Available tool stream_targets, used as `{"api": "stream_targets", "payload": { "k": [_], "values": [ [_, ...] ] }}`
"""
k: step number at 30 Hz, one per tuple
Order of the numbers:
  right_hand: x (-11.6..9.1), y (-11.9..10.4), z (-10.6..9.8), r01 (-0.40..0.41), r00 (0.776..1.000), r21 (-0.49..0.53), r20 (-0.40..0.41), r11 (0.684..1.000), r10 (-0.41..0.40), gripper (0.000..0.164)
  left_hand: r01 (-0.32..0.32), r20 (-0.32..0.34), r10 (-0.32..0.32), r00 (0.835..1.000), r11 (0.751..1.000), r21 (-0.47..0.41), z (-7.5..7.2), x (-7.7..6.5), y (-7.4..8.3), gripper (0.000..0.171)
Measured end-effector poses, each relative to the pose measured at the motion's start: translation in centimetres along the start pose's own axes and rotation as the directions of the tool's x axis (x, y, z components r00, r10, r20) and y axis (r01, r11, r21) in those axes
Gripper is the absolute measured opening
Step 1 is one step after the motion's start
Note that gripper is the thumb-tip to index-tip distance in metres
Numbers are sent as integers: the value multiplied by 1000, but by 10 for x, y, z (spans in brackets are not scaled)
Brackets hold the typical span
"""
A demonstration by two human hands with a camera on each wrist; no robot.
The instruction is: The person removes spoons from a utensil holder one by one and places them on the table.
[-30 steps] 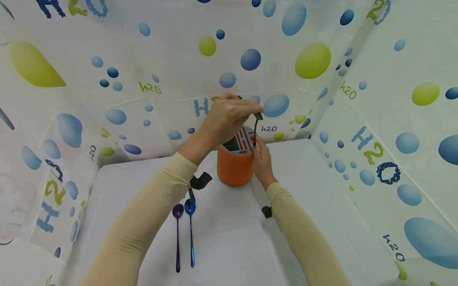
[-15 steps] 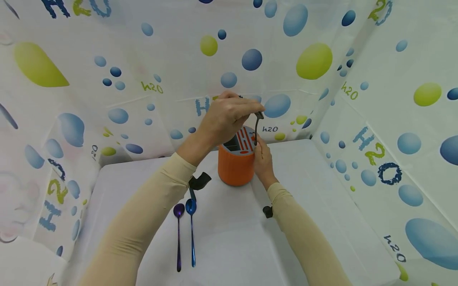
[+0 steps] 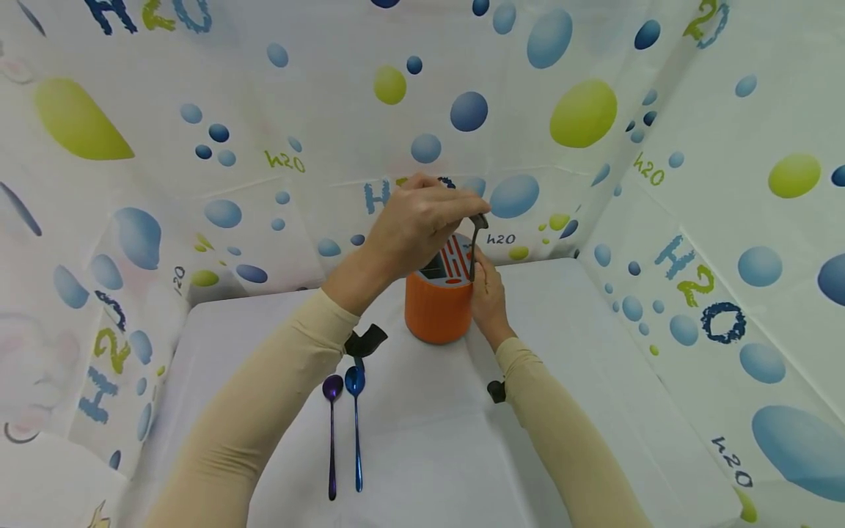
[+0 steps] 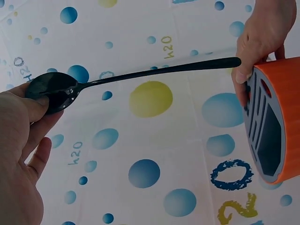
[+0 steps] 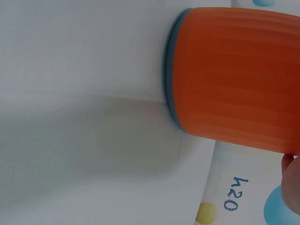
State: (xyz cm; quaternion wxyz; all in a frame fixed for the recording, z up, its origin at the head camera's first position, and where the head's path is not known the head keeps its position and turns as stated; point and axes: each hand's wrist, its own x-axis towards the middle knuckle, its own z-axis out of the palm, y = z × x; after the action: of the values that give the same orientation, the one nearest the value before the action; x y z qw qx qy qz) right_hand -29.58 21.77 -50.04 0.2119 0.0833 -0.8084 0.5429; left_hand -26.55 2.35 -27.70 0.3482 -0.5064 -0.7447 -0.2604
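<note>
My left hand [image 3: 419, 216] pinches a dark, shiny spoon [image 4: 54, 91] by its bowl, thumb on one side and fingers on the other. The spoon's handle hangs down, its tip by the right rim of an orange utensil holder [image 3: 437, 315]. In the left wrist view, that tip lies close to my right thumb, just outside the holder's grey slotted top [image 4: 263, 126]. My right hand [image 3: 488, 297] grips the holder's right side near the rim. The right wrist view shows the holder's ribbed wall and dark base ring, with only a fingertip [image 5: 293, 185] at the edge.
A purple spoon [image 3: 332, 433] and a blue spoon [image 3: 357, 433] lie side by side on the white table [image 3: 422, 455], left of centre. Part of another blue utensil [image 3: 359, 361] shows beyond them, partly hidden by the left wrist strap. A bubble-patterned curtain [image 3: 317, 103] surrounds the table.
The left hand has lowered the dark spoon slightly, so its handle tip sits a little lower beside the holder's rim. The right hand keeps its hold. The head view has shifted slightly.
</note>
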Motion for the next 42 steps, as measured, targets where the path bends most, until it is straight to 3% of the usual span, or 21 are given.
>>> {"api": "stream_targets", "payload": {
  "k": [10,15,22,32,42],
  "values": [
    [-2,1,1,-14,1000,-3,-5,1000,14,47,-39,-26,39,999,999,-6,-2,-1,7,25],
    [-3,2,0,-19,1000,9,0,1000,19,48,-36,-21,36,999,999,3,-4,-8,13,24],
    [-3,2,0,-37,999,-41,-24,998,36,46,-5,2,5,1000,1000,-3,-4,-26,20,27],
    [-2,2,1,-22,1000,-11,-21,1000,22,47,54,29,-52,998,996,-75,-3,-61,20,25],
    [-3,3,2,-24,1000,-4,-19,1000,23,47,132,72,-126,989,987,-91,0,-91,18,26]
  ]
}}
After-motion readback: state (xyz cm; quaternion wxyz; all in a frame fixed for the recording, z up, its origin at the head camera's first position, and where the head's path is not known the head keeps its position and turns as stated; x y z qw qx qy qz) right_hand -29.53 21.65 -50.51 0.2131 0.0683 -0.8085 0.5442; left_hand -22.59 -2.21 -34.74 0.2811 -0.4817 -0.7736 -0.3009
